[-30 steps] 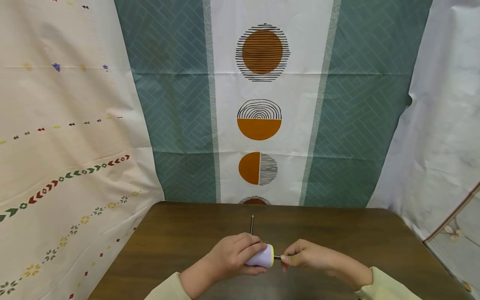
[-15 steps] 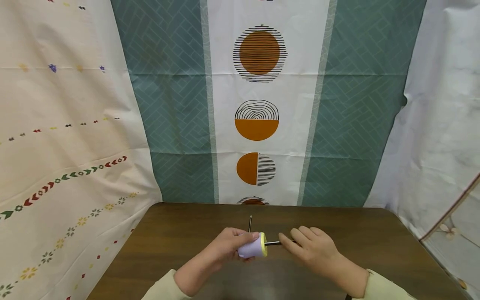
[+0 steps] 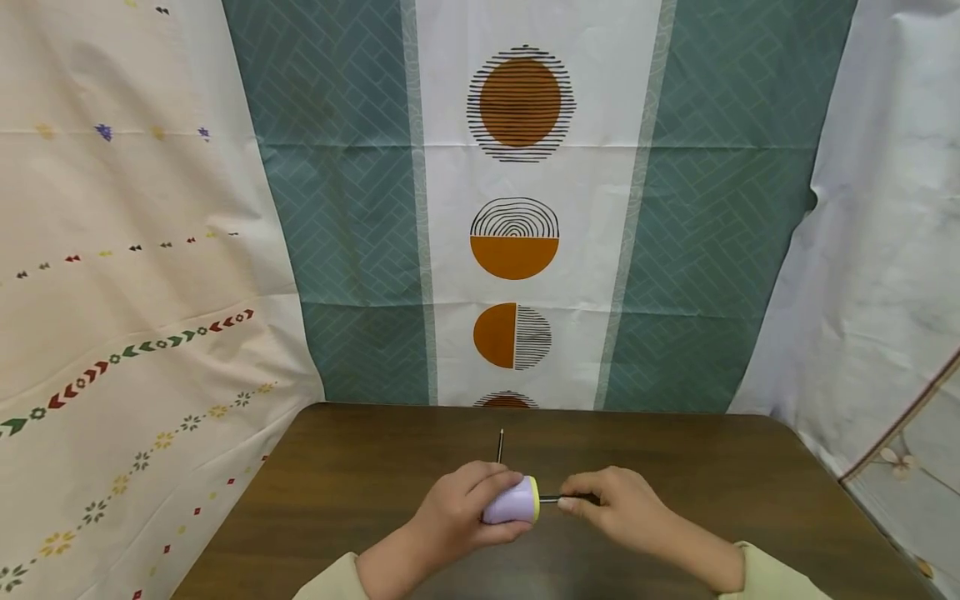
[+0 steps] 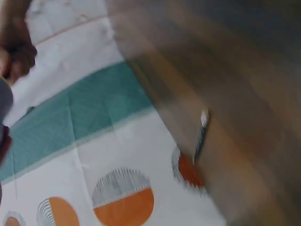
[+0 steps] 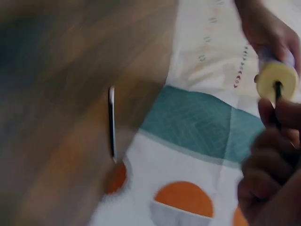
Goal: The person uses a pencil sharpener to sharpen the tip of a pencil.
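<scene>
My left hand (image 3: 457,508) grips a lavender, barrel-shaped pencil sharpener (image 3: 512,502) with a yellow end face (image 5: 275,80). From the right, a dark pencil (image 3: 550,498) enters the hole in that yellow face. The thumb and fingers of my right hand (image 3: 626,508) pinch this pencil; its inserted end is hidden inside the sharpener. Both hands are above the table. Beyond my left hand lies a second dark pencil (image 3: 500,447) with a pale end, seen whole in the right wrist view. Only a blurred edge of the sharpener (image 4: 4,101) shows in the left wrist view.
The brown wooden table (image 3: 360,450) has rounded far corners. A green and white cloth (image 3: 352,250) with orange circles hangs behind it. Patterned cream cloth (image 3: 150,333) hangs on the left and pale cloth (image 3: 870,250) on the right.
Half a second ago my left thumb lay on top of the sharpener; now the back of that hand faces up. My right hand has turned too and still holds the pencil in the hole.
</scene>
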Available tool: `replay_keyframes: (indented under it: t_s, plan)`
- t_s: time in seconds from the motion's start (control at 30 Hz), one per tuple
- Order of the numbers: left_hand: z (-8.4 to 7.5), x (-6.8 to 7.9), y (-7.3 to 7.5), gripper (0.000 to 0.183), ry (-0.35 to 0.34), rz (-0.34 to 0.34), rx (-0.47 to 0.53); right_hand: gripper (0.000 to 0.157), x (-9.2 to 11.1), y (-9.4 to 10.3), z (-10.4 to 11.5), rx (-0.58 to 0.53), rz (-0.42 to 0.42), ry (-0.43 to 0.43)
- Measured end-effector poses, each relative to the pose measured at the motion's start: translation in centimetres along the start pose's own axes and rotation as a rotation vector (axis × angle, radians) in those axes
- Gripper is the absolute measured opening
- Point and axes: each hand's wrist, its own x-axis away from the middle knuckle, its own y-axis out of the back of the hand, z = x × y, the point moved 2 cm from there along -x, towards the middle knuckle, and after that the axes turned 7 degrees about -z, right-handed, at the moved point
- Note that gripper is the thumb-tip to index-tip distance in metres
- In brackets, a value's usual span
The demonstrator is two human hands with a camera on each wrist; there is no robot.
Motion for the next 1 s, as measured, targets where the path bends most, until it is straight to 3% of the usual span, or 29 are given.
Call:
replay_keyframes:
  t_s: [0.07,0.13,0.2,0.23,0.3,0.4,0.5,0.57,0.67,0.77,0.87,0.93,1.0]
  plan:
    - [0.2,0.0,0.1,0.062,-0.168,-0.031,-0.063,0.028,-0.1,0.1,-0.3,-0.246,0.168,-0.187]
    - [0.4,0.1,0.2,0.066,-0.237,-0.03,-0.089,0.033,-0.3,0.0,-0.6,-0.406,0.271,-0.29]
    - [0.5,0.1,0.3,0.066,-0.21,-0.012,-0.087,0.034,-0.4,0.0,-0.7,-0.441,0.291,-0.306]
    - [0.5,0.2,0.3,0.063,-0.152,0.01,-0.066,0.034,-0.5,0.0,-0.6,-0.382,0.261,-0.283]
    - [0.7,0.1,0.3,0.054,0.076,0.09,0.037,0.029,-0.6,0.0,-0.3,-0.161,0.152,-0.153]
    - [1.3,-0.1,0.1,0.039,0.61,0.233,0.32,0.03,-0.7,0.0,0.4,0.294,-0.111,0.138]
    - [1.9,-0.1,-0.1,0.039,1.13,0.292,0.62,0.035,-0.9,-0.2,0.9,0.669,-0.387,0.454]
    - [2.1,-0.1,-0.2,0.045,1.336,0.33,0.781,0.038,-1.0,-0.2,1.0,0.816,-0.504,0.622]
    - [1.9,0.0,-0.3,0.049,1.507,0.39,0.954,0.035,-0.8,-0.4,1.0,0.921,-0.588,0.79]
    - [1.5,0.1,-0.4,0.051,1.541,0.43,1.005,0.035,-0.7,-0.5,0.9,0.9,-0.622,0.84]
    - [1.2,-0.1,-0.4,0.047,1.494,0.385,0.938,0.038,-0.9,-0.6,0.9,0.815,-0.626,0.799]
    - [1.2,-0.2,-0.4,0.041,1.412,0.341,0.826,0.042,-0.9,-0.6,0.9,0.755,-0.61,0.734]
    - [1.1,-0.3,-0.3,0.035,1.271,0.302,0.696,0.044,-0.9,-0.6,0.9,0.687,-0.557,0.633]
